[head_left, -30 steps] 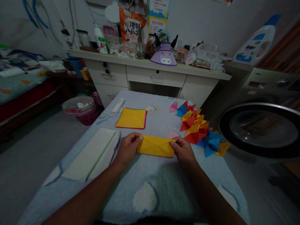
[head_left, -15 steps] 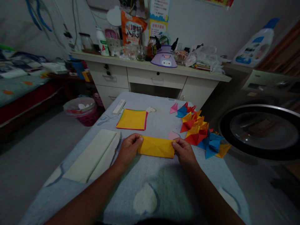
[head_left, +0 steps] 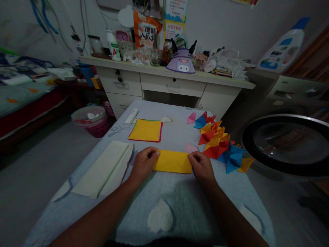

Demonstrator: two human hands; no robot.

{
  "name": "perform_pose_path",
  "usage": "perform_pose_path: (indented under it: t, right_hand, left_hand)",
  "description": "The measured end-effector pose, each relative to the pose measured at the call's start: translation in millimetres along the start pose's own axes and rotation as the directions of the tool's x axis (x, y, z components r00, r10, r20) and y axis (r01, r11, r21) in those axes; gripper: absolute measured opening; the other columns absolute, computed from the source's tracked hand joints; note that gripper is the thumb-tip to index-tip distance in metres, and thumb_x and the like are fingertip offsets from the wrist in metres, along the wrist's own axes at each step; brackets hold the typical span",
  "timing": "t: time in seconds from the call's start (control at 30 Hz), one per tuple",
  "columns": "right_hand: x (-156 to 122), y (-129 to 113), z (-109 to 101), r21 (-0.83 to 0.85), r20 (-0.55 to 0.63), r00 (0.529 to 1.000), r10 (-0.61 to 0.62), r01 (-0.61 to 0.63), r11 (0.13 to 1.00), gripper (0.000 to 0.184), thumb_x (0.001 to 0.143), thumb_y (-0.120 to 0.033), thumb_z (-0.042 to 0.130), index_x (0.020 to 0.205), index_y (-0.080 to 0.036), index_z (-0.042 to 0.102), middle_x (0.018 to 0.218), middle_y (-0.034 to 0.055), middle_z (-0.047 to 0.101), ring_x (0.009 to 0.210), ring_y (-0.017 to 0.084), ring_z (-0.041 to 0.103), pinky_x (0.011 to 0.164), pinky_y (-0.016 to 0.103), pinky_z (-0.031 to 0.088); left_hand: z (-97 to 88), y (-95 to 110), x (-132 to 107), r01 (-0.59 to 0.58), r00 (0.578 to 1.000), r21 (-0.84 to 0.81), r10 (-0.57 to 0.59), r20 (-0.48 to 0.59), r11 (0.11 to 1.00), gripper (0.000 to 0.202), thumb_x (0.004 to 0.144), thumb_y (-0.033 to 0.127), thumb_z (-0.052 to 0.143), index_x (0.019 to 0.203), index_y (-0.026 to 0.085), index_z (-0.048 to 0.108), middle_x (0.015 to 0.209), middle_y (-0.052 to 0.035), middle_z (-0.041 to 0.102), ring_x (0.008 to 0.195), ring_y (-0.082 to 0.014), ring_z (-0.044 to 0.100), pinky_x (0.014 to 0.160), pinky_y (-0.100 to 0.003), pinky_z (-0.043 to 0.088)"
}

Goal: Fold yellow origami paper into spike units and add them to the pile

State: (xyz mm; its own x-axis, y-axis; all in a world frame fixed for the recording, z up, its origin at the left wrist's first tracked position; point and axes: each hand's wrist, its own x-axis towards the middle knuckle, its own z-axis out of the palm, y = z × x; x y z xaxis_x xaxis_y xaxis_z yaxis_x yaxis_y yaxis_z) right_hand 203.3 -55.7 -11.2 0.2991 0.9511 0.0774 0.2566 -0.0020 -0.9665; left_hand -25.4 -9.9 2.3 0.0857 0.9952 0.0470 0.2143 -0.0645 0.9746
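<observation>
A folded yellow paper strip [head_left: 172,161] lies flat on the light blue cloth-covered table [head_left: 164,202]. My left hand [head_left: 143,164] pinches its left end with curled fingers. My right hand [head_left: 203,167] pinches its right end the same way. A square stack of coloured paper with a yellow top sheet [head_left: 146,130] sits just beyond the strip. To the right lies a pile of folded paper pieces [head_left: 218,142] in red, orange, yellow, blue and pink.
A folded white sheet [head_left: 104,169] lies at the table's left edge, a small white box [head_left: 131,116] farther back. A cluttered white desk [head_left: 169,80] stands behind. A pink bin [head_left: 89,120] is on the floor left, a washing machine door [head_left: 288,142] close on the right.
The yellow strip now lies flatter and smoother, its creases pressed down. Both hands stay at its ends; the view shifted slightly.
</observation>
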Motion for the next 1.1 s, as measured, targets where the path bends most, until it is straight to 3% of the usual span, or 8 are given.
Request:
perform_pose_path:
  t: [0.07, 0.2, 0.4, 0.6, 0.73, 0.83, 1.0, 1.1]
  right_hand:
    - [1, 1, -1, -0.236, -0.026, 0.995, -0.101, 0.092, 0.967, 0.019, 0.079, -0.037, 0.061, 0.072, -0.02, 0.063, 0.065, 0.0011, 0.06, 0.06, 0.015, 0.052, 0.056, 0.027, 0.037]
    - [4, 1, 0, -0.579, 0.025, 0.975, -0.221, 0.194, 0.792, 0.018, 0.082, -0.028, 0.053, 0.071, -0.019, 0.062, 0.067, 0.0027, 0.06, 0.063, 0.016, 0.052, 0.061, 0.028, 0.035]
    - [4, -3, 5, -0.808, 0.083, 0.97, -0.228, 0.199, 0.554, 0.019, 0.085, -0.023, 0.049, 0.07, -0.018, 0.06, 0.073, 0.0045, 0.064, 0.071, 0.018, 0.054, 0.069, 0.031, 0.031]
    - [3, -7, 11, -0.911, 0.126, 0.974, -0.187, 0.189, 0.367, 0.019, 0.087, -0.023, 0.05, 0.074, -0.018, 0.062, 0.079, 0.0067, 0.065, 0.078, 0.021, 0.054, 0.07, 0.033, 0.026]
    - [2, -8, 15, -0.927, 0.093, 0.971, -0.22, 0.165, 0.338, 0.011, 0.086, -0.024, 0.054, 0.088, -0.018, 0.063, 0.089, 0.0087, 0.064, 0.086, 0.024, 0.052, 0.073, 0.034, 0.027]
    - [1, -8, 16, -0.919, 0.108, 0.958, -0.265, 0.198, 0.341, 0.019, 0.085, -0.018, 0.054, 0.102, -0.018, 0.062, 0.101, 0.0106, 0.062, 0.094, 0.026, 0.05, 0.077, 0.035, 0.028]
    - [4, -7, 15, -0.847, 0.334, 0.924, -0.185, 0.38, 0.371, 0.024, 0.087, -0.008, 0.047, 0.093, -0.021, 0.066, 0.097, 0.0073, 0.063, 0.092, 0.023, 0.05, 0.076, 0.034, 0.028]
    - [2, -10, 14, -0.84, 0.352, 0.919, -0.179, 0.395, 0.373, 0.02, 0.085, -0.011, 0.048, 0.093, -0.019, 0.065, 0.095, 0.0071, 0.062, 0.089, 0.022, 0.051, 0.077, 0.034, 0.029]
  left_hand:
    - [1.7, -4, 0, -0.034, 0.999, 0.062, 0.034, -0.007, 0.998, 0.019, 0.076, 0.037, 0.06, 0.076, 0.019, 0.066, 0.068, 0.0004, 0.061, 0.065, -0.0163, 0.054, 0.059, -0.025, 0.038]
    - [4.0, -8, 1, -0.114, 0.993, 0.237, 0.111, 0.027, 0.965, 0.016, 0.079, 0.034, 0.056, 0.077, 0.02, 0.063, 0.065, 0.0014, 0.059, 0.063, -0.0158, 0.054, 0.059, -0.024, 0.034]
    - [6.5, -8, 4, -0.242, 0.97, 0.625, 0.196, 0.142, 0.742, 0.011, 0.082, 0.023, 0.051, 0.077, 0.019, 0.061, 0.076, -0.0031, 0.065, 0.074, -0.0189, 0.058, 0.07, -0.03, 0.035]
    - [11.2, -6, 2, -0.276, 0.96, 0.789, 0.205, 0.193, 0.549, 0.013, 0.087, 0.022, 0.05, 0.084, 0.02, 0.062, 0.083, -0.0064, 0.066, 0.083, -0.0237, 0.058, 0.077, -0.037, 0.032]
    - [15.0, -4, -2, -0.268, 0.958, 0.824, 0.225, 0.176, 0.5, 0.012, 0.086, 0.021, 0.052, 0.094, 0.021, 0.062, 0.093, -0.0083, 0.065, 0.092, -0.0262, 0.055, 0.082, -0.04, 0.032]
    - [17.6, -4, -2, -0.283, 0.944, 0.835, 0.291, 0.155, 0.472, 0.026, 0.086, 0.017, 0.052, 0.11, 0.023, 0.06, 0.108, -0.0093, 0.061, 0.103, -0.0276, 0.049, 0.086, -0.041, 0.032]
    - [18.0, -7, 2, -0.459, 0.887, 0.779, 0.262, 0.379, 0.427, 0.02, 0.088, 0.015, 0.049, 0.095, 0.024, 0.066, 0.101, -0.0071, 0.061, 0.098, -0.0256, 0.048, 0.081, -0.039, 0.034]
    - [15.3, -8, 2, -0.474, 0.88, 0.753, 0.227, 0.417, 0.457, 0.018, 0.087, 0.014, 0.05, 0.091, 0.022, 0.065, 0.096, -0.0067, 0.061, 0.093, -0.0238, 0.049, 0.079, -0.038, 0.035]
